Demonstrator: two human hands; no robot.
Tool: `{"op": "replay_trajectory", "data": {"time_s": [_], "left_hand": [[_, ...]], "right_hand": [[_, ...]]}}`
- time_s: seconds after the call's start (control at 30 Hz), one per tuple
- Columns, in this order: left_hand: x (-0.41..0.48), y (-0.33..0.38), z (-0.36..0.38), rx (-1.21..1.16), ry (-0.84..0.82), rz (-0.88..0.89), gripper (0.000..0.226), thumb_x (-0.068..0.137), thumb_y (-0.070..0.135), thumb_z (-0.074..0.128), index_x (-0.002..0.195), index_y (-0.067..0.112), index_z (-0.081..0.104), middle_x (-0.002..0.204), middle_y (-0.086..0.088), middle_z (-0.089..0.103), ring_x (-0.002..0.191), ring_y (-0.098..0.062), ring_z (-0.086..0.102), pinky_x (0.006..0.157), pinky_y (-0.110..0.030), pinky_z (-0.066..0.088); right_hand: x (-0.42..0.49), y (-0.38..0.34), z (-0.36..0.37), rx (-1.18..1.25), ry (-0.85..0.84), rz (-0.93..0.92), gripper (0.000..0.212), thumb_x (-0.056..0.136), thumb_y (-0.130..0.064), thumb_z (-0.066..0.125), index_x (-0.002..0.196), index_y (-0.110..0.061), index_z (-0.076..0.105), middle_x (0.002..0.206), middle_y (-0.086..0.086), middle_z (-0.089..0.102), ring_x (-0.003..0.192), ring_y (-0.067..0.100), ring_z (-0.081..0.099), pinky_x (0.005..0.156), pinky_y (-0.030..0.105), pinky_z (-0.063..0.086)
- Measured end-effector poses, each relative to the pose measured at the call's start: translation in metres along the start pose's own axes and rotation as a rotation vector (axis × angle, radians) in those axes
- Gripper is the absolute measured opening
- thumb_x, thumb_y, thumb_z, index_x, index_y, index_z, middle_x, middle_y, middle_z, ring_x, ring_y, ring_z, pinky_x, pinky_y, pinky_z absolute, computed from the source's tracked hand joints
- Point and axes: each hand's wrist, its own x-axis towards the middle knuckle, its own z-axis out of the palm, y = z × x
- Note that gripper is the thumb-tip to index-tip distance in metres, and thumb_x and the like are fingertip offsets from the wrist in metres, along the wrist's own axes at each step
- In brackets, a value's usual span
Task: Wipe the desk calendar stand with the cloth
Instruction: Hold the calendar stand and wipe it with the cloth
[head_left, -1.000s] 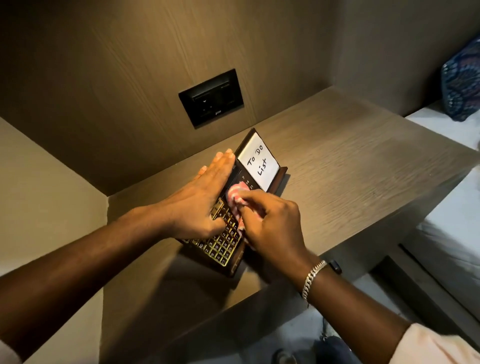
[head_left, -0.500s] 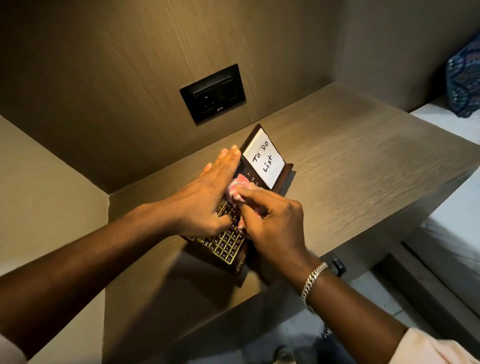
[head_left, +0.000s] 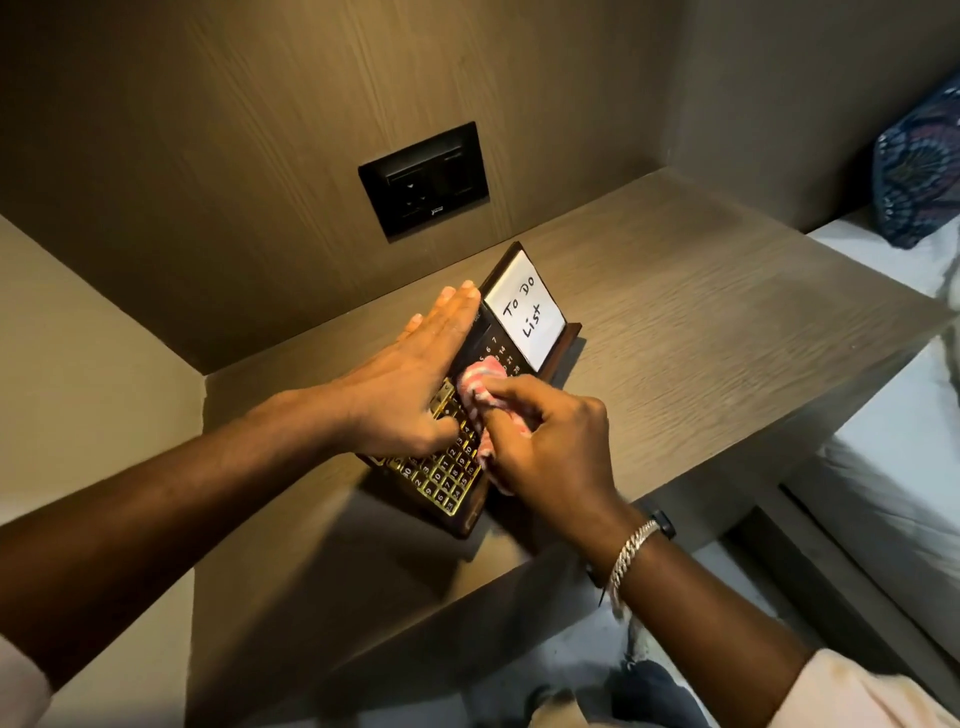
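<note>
- Wiping is under way on a dark desk calendar stand that lies tilted on a wood-grain desk, below a black wall socket
- The right hand is closed around a bunched pink-and-white cloth and presses it onto the middle of the stand's face, between the gold number tiles at the near end and the white "To Do List" card at the far end
- The left hand lies flat with fingers stretched out along the stand's left edge, holding nothing, apparently steadying the stand
- Progress is hard to judge, as no dust or streaks show; the near tiles, the card and the frame's right edge sit clear of the cloth and may yet need a pass
- The stand sits directly beneath both hands, the cloth touching it just right of the left hand's thumb; a silver bracelet circles the right wrist
</note>
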Motion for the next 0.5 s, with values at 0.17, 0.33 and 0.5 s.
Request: {"op": "replay_trajectory", "data": {"time_s": [0.17,0.33,0.5], "left_hand": [[0.001,-0.003,-0.001,0.038,0.000,0.005,0.116,0.070,0.040,0.060,0.147,0.025,-0.025,0.158,0.006,-0.029,0.139,0.001,-0.033,0.113,-0.026,-0.016],[0.001,-0.001,0.003,0.033,0.016,-0.004,0.117,0.070,0.041,0.062,0.147,0.026,-0.024,0.160,0.005,-0.026,0.140,0.001,-0.032,0.112,-0.024,-0.017],[-0.002,0.001,0.003,0.013,0.018,-0.010,0.116,0.069,0.038,0.061,0.147,0.026,-0.024,0.160,0.005,-0.026,0.135,0.004,-0.036,0.112,-0.025,-0.017]], "right_hand": [[0.023,0.010,-0.009,-0.191,-0.058,-0.091,0.022,0.083,-0.005,0.071,0.103,-0.014,0.073,0.089,0.006,0.077,0.077,0.020,0.070,0.071,0.028,0.057],[0.020,0.012,-0.011,-0.391,-0.088,-0.127,0.020,0.083,-0.009,0.065,0.101,-0.014,0.060,0.080,0.008,0.066,0.064,0.024,0.057,0.063,0.028,0.037],[0.008,0.005,-0.009,-0.149,-0.087,0.022,0.010,0.087,-0.017,0.067,0.091,-0.019,0.058,0.083,0.002,0.069,0.072,0.018,0.063,0.061,0.025,0.045]]}}
